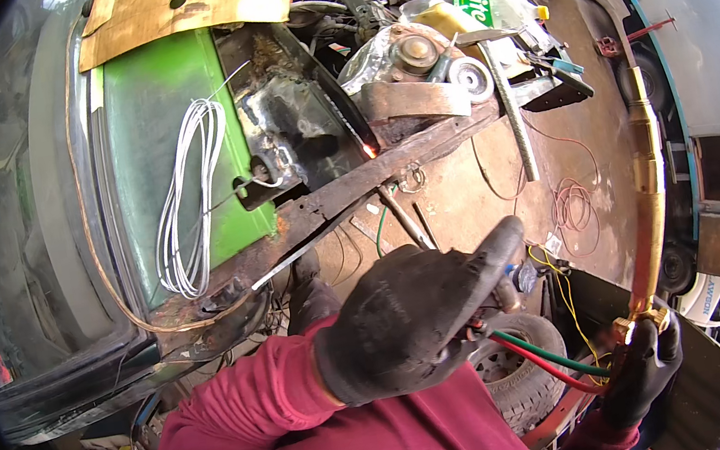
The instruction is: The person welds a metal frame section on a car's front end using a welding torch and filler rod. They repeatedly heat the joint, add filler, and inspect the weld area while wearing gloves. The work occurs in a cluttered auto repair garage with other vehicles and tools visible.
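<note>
My right hand [647, 368], in a black glove, is closed around the lower end of a brass gas torch [643, 145] beside its valve knobs. The torch stands almost upright, its bent neck at the top; no flame shows. Red and green hoses [539, 364] run from the torch's lower end toward my left hand [402, 321]. That hand, also black-gloved, is at the centre with its back up. Its thumb points up and right, while the other fingers curl underneath, mostly hidden. A small orange glow [370, 151] shows on the rusty metal rail [354, 184] ahead of it.
White wire [198, 202] lies coiled on a green panel [134, 147], beneath a brown cardboard sheet [188, 8]. A plastic bottle [491, 8] rests among engine parts. A tyre [532, 376] lies below my left hand. Red cable [573, 202] is on the floor; a blue-edged vehicle [702, 25] stands right.
</note>
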Tool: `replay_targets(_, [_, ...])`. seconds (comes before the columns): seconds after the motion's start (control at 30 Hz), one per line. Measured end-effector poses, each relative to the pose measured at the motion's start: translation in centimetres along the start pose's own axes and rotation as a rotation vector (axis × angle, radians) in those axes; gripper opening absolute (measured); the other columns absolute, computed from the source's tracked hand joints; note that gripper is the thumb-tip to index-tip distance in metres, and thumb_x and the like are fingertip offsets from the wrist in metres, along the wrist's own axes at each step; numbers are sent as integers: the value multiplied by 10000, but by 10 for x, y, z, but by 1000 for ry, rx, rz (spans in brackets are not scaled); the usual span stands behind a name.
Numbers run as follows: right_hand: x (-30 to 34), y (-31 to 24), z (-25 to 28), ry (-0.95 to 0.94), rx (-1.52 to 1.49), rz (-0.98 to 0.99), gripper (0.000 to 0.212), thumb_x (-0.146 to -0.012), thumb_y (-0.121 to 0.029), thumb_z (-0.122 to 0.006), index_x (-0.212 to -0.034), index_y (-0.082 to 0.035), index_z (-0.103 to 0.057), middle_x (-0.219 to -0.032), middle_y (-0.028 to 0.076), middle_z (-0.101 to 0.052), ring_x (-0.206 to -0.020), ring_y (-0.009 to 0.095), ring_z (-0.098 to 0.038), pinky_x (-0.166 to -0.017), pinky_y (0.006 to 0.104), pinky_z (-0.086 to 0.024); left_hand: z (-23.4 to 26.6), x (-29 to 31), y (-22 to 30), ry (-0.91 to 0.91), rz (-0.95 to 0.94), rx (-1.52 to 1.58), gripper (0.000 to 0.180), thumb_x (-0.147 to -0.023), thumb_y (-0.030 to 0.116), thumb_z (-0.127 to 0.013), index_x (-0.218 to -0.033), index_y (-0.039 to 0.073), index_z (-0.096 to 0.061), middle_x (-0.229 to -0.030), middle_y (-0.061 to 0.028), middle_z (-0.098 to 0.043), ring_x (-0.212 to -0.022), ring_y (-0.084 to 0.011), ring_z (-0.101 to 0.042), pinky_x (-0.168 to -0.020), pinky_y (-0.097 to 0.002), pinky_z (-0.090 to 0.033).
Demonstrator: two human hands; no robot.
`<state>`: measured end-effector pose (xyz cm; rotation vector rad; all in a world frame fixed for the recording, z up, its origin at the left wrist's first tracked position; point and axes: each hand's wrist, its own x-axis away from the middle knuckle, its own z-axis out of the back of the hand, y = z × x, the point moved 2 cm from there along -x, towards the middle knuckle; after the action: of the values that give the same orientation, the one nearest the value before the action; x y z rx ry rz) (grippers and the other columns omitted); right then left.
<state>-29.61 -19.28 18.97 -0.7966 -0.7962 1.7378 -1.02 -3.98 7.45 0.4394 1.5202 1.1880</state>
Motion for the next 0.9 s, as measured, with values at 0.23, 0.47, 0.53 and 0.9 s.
replay_targets(0.23, [-77, 80, 73, 46, -681, 100, 548, -1098, -491, -635, -1311, 11, -590, -900, 30, -593, -678, 71, -539, -539, 216, -410, -11, -10, 33, 130, 321, -181, 679, -1039, 64, -663, -1670, -38, -434, -858, -12, -613, -694, -85, -566, -616, -288, -490])
replay_targets(0.47, [-125, 157, 72, -325, -622, -158, 472, -1034, -397, -706, -1192, 42, -635, -769, 64, -674, -542, 125, -603, -467, 268, -433, -55, -34, 54, 601, 317, -400, 601, -1118, 214, -604, -1645, -41, -468, -900, 24, -521, -729, -28, -452, -640, -230, -377])
replay_targets(0.53, [-138, 166, 69, -455, -468, -205, 238, -987, -210, -673, -1065, 14, -663, -651, 32, -605, -496, 112, -557, -463, 269, -417, -70, -37, 62, 632, 317, -505, 584, -1111, 181, -583, -1643, -35, -476, -872, 29, -516, -714, -26, -443, -632, -234, -360])
replay_targets(0.9, [-260, 128, 53, -315, -509, 112, 266, -1050, -162, -721, -1260, -6, -671, -774, -18, -627, -574, 50, -533, -515, 232, -425, -68, -33, 67, 796, 312, -419, 593, -1103, 159, -579, -1643, -56, -458, -867, 18, -545, -743, -46, -479, -668, -241, -387])
